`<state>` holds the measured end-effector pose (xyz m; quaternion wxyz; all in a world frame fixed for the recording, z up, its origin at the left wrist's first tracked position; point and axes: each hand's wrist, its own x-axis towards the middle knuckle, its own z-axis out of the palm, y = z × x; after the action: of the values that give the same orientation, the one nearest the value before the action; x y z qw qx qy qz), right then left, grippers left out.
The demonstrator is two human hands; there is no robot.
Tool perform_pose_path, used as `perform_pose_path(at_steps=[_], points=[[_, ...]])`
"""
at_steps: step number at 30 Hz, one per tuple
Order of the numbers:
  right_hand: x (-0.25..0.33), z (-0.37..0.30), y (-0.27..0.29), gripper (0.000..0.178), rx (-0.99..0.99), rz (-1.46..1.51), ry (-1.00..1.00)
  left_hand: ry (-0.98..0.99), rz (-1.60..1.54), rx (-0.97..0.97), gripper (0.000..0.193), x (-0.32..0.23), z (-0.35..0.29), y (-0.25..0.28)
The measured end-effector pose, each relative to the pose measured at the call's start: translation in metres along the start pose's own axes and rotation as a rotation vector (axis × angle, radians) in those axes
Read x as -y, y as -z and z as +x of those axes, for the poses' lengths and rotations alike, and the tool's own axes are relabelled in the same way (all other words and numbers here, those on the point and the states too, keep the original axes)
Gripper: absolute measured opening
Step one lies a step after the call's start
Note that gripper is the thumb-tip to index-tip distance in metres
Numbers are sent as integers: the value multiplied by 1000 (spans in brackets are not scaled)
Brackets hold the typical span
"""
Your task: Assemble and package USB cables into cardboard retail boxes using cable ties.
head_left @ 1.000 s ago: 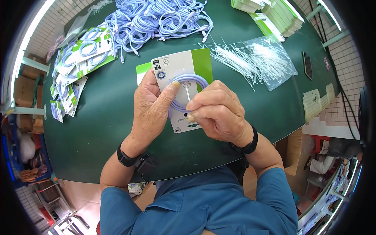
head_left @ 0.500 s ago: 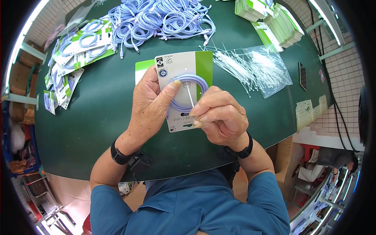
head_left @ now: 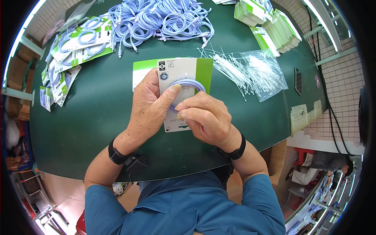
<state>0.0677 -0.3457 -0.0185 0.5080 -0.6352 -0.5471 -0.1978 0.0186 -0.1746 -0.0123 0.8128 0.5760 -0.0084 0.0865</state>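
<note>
My left hand (head_left: 148,102) is closed on a white and green packaging card (head_left: 176,66), its thumb pressing a coiled lilac cable (head_left: 194,83) flat against the card's face. A second green-edged card (head_left: 140,74) shows behind that hand. My right hand (head_left: 209,117) lies over the lower right of the coil, thumb and fingers pinched together. The white cable tie seen in those fingers a moment earlier is now mostly hidden by them.
A heap of coiled lilac cables (head_left: 160,19) lies at the far middle of the green table (head_left: 94,137). Carded cables (head_left: 80,49) pile up at far left. White cable ties (head_left: 244,72) spill from a clear bag (head_left: 274,88). Card stacks (head_left: 284,33) and a phone (head_left: 298,81) lie right.
My right hand has moved left and in over the coil, and the white tie that stood out from its fingers no longer shows. My left hand keeps its hold on the card.
</note>
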Motion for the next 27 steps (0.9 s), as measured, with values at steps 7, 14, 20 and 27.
perform_pose_path(at_steps=[7, 14, 20, 27], points=[[-3, -1, -1, 29, 40, -141, 23, -39, 1, -15, 31, 3, 0, -1], [2, 2, 0, 27, 72, -193, -6, 15, -22, -5, 32, 6, 0, 2], [-1, -2, -1, 28, 74, -203, -2, 80, -99, -28, 34, 7, 1, 0], [-2, -1, -1, 26, 56, -172, -44, 96, -102, -31, 35, 8, 2, 2]])
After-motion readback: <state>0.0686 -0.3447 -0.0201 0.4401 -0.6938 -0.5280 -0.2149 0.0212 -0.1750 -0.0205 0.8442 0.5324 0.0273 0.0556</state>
